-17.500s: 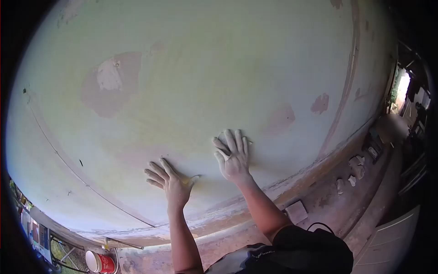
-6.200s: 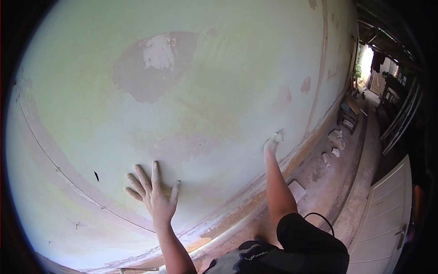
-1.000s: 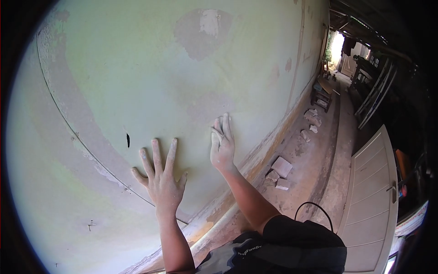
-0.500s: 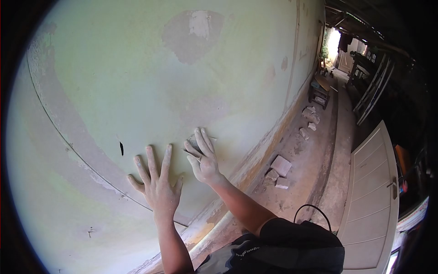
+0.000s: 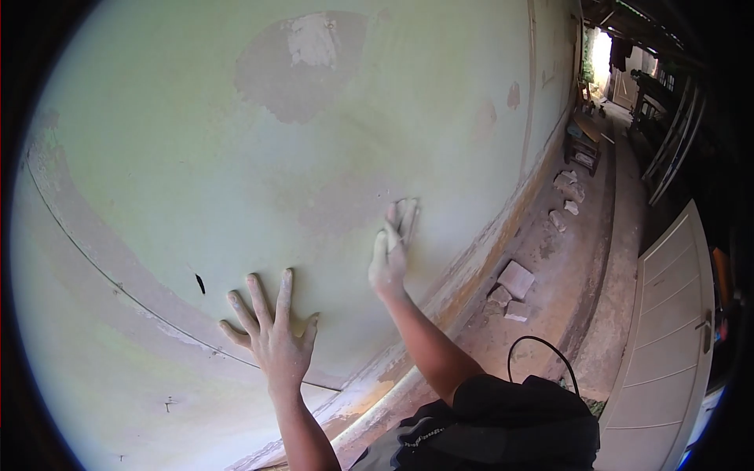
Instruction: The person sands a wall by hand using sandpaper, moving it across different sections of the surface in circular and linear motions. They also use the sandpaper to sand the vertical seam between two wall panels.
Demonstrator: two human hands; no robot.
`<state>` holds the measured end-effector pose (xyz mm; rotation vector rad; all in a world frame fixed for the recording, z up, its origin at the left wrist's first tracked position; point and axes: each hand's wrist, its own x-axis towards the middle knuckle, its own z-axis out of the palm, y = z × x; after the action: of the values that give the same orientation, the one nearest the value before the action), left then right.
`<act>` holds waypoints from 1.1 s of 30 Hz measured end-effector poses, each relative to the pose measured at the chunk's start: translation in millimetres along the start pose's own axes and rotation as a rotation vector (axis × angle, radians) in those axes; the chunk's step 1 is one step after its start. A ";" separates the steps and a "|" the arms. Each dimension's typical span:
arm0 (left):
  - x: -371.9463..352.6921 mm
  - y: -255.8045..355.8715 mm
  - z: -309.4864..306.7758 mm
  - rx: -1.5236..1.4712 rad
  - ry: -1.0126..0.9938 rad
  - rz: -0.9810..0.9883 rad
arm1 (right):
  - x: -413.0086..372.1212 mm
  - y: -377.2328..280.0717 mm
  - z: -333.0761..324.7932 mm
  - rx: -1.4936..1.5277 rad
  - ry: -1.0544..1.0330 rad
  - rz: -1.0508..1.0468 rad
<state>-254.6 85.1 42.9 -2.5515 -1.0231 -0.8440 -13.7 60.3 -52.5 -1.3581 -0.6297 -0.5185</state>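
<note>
Against the pale green wall (image 5: pixel 196 157) my left hand (image 5: pixel 275 334) lies flat, its dusty fingers spread wide. A small dark slit in the wall shows just above and left of its fingertips. Further right, my right hand (image 5: pixel 393 251) is at the wall below a grey bare patch, blurred, with its fingers bent and close together. Something seems to be under those fingers, but it is too hidden and smeared to name. A larger grey patch (image 5: pixel 298 71) with a whitish spot is higher on the wall.
Broken blocks (image 5: pixel 516 279) and rubble lie on the floor along the wall's base. A small dark stand (image 5: pixel 582 153) is further down the passage. At the lower right is a pale door (image 5: pixel 656 337). A thin cable lies along the wall.
My right hand has moved right and slightly up along the wall; the dark-edged sheet seen under its fingers earlier is now hidden. My left hand stays spread on the wall. The view has shifted somewhat.
</note>
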 end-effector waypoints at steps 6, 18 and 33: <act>-2.2 1.9 17.6 0.085 0.064 0.005 | -27.0 -2.6 3.2 -0.043 -0.175 -0.124; 1.2 14.4 24.9 0.031 0.066 -0.098 | 82.2 178.0 -68.0 0.078 0.220 0.238; -21.3 -47.6 -24.5 -0.041 0.153 0.046 | 0.6 -43.2 21.1 -0.093 0.162 0.395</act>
<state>-310.4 96.9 50.8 -2.4883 -0.9074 -1.0389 -44.7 74.9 -18.7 -1.4659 -0.1972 -0.3347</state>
